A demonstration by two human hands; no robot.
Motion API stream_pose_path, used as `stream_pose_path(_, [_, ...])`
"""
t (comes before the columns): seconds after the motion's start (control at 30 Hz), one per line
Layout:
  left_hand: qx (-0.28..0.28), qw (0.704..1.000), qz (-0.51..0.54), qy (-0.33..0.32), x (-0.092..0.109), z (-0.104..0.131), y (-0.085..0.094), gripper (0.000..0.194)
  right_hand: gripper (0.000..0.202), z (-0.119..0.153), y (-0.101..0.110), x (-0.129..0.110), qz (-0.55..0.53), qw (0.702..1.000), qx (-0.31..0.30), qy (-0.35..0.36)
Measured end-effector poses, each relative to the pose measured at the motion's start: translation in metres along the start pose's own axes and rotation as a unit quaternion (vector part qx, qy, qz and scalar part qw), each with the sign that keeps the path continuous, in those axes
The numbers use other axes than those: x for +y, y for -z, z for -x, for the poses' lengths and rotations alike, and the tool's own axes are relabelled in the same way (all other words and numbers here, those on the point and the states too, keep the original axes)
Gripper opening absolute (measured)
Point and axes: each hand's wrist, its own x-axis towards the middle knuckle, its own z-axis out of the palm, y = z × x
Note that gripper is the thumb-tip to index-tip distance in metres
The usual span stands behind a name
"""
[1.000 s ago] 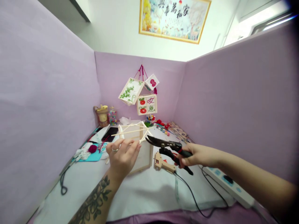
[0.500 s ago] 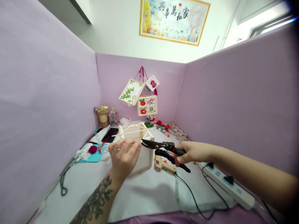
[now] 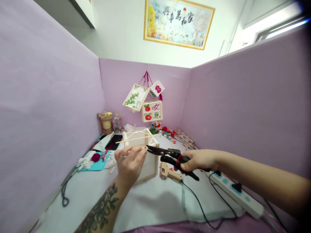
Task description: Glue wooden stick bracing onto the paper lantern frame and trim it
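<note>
left hand [image 3: 130,161]: fingers pinching a thin stick [image 3: 133,139]
right hand [image 3: 198,160]: gripping black cutters [image 3: 170,155]; blades touching stick frame [image 3: 143,152]

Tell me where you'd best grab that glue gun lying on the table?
Grip the glue gun by its angled handle, coming from above on the near right: it lies flat on its side, its cord trails from the right end, and the wooden frame crowds its left.

**Wood, dull metal, soft cloth**

The stick frame [image 3: 141,139] is pale, bare wood, matt. The pliers [image 3: 170,155] have dark, dull metal blades and black grips. The glue gun [image 3: 168,171] looks tan plastic. The booth walls [image 3: 243,97] are matt lilac cloth; the power strip [image 3: 239,199] is smooth white plastic.
</note>
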Motion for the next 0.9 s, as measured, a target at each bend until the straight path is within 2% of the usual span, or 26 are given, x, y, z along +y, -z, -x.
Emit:
stream_pose_path(0.17, [0.004, 1.0, 0.002, -0.004, -0.001, 0.0, 0.0, 0.013, 0.032, -0.007, -0.002, -0.004, -0.043, 0.996, -0.077, -0.004])
stream_pose_path(0.37, [0.0, 1.0, 0.001, -0.001, -0.003, 0.001, -0.001, 0.014, 0.022, -0.008, -0.005, -0.008, -0.013, 0.999, -0.029, -0.016])
stream_pose_path(0.63, [0.015, 1.0, 0.01, -0.011, 0.002, 0.001, -0.001, 0.016, 0.018, -0.004, -0.003, -0.005, 0.018, 1.0, -0.011, 0.007])
stream_pose_path(0.9, [0.02, 0.999, 0.022, -0.027, 0.004, 0.003, -0.002, 0.019, 0.019, 0.005, -0.007, -0.009, 0.049, 0.999, 0.017, -0.003])
